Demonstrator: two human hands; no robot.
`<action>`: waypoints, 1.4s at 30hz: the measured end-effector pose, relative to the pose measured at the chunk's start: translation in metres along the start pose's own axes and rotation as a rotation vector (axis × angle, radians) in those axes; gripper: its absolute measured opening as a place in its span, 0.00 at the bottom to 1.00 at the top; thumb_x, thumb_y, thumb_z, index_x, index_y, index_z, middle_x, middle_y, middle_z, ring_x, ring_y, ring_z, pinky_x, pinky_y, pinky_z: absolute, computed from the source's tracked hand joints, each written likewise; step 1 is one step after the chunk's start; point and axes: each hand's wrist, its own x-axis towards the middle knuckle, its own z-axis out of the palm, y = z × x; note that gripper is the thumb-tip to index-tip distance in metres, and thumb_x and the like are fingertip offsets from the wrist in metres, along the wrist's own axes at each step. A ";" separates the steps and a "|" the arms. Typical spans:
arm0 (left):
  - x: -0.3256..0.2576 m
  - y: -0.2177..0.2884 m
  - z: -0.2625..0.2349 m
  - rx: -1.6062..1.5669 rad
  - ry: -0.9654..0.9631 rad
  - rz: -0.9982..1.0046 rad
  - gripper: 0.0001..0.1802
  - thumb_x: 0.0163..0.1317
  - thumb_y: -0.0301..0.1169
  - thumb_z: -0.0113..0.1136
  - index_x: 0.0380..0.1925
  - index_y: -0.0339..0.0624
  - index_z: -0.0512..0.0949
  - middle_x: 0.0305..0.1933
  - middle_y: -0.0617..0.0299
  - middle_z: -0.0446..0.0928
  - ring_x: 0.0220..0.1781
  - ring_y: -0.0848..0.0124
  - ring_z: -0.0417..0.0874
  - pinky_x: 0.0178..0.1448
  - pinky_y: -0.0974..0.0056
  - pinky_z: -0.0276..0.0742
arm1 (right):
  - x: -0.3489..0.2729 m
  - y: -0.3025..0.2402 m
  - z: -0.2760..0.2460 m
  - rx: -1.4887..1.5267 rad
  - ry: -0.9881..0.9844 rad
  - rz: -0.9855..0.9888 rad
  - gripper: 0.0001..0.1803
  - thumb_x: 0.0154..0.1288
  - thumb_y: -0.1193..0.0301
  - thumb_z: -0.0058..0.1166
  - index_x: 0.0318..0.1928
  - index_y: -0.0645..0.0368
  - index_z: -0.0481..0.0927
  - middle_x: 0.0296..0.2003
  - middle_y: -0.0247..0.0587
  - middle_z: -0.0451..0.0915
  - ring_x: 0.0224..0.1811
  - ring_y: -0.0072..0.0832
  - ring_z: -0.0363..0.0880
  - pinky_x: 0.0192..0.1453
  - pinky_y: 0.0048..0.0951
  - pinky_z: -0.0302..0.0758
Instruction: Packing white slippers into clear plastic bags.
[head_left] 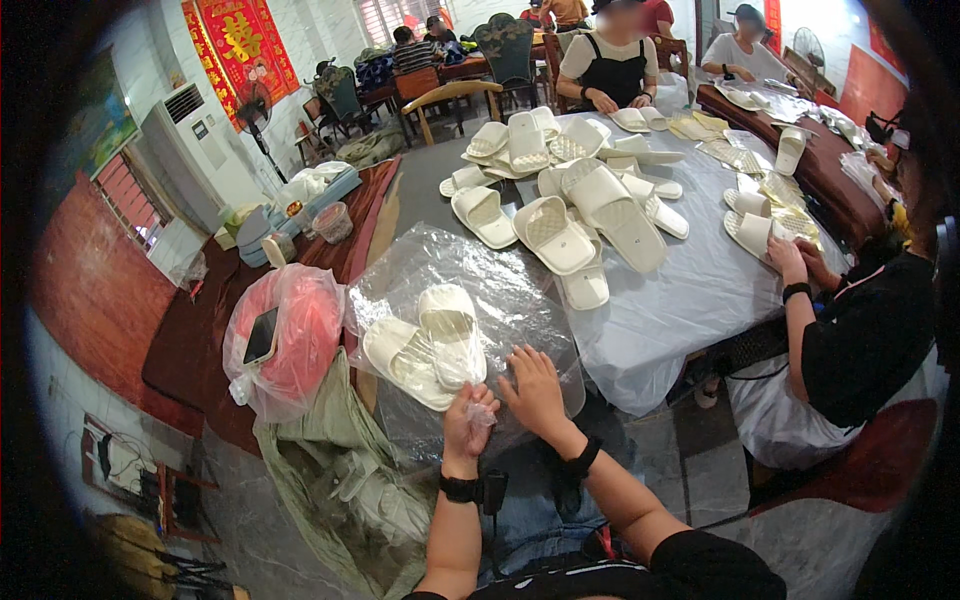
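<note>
A pair of cream slippers (412, 362) lies side by side on clear plastic sheeting at the table's near corner. Glossy clear plastic, seemingly a plastic bag (481, 412), shows around the right slipper's near end. My left hand (466, 432) is closed on a crumpled bunch of it, just below that slipper. My right hand (538, 393) rests just to the right of it, fingers spread and nothing in them. Whether the bag encloses both slippers I cannot tell.
A heap of loose cream slippers (560, 225) covers the table's far middle. At left sit a pink-filled plastic bag (290, 335) with a phone (262, 336) on it. A co-worker (850, 310) handles slippers at right; others sit beyond. A green sack (335, 480) hangs below left.
</note>
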 end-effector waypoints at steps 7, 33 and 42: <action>0.002 0.001 0.002 0.058 0.014 0.022 0.15 0.71 0.37 0.43 0.27 0.41 0.65 0.27 0.65 0.62 0.28 0.73 0.62 0.37 0.69 0.63 | 0.010 -0.018 -0.026 0.351 -0.024 0.190 0.24 0.64 0.64 0.49 0.56 0.68 0.69 0.56 0.53 0.70 0.62 0.44 0.64 0.68 0.43 0.55; 0.000 0.000 0.008 -0.016 0.051 -0.007 0.15 0.71 0.36 0.44 0.28 0.39 0.65 0.27 0.64 0.62 0.28 0.74 0.63 0.37 0.67 0.63 | 0.002 -0.177 -0.173 2.010 -0.110 -1.107 0.35 0.68 0.46 0.39 0.64 0.60 0.64 0.53 0.47 0.77 0.63 0.40 0.68 0.74 0.45 0.32; -0.001 0.000 0.008 -0.016 0.031 -0.009 0.14 0.71 0.36 0.43 0.29 0.39 0.65 0.28 0.63 0.63 0.29 0.73 0.62 0.38 0.67 0.63 | -0.008 -0.189 -0.212 2.072 -0.106 -0.627 0.37 0.67 0.45 0.39 0.61 0.66 0.65 0.44 0.54 0.80 0.55 0.46 0.75 0.74 0.45 0.22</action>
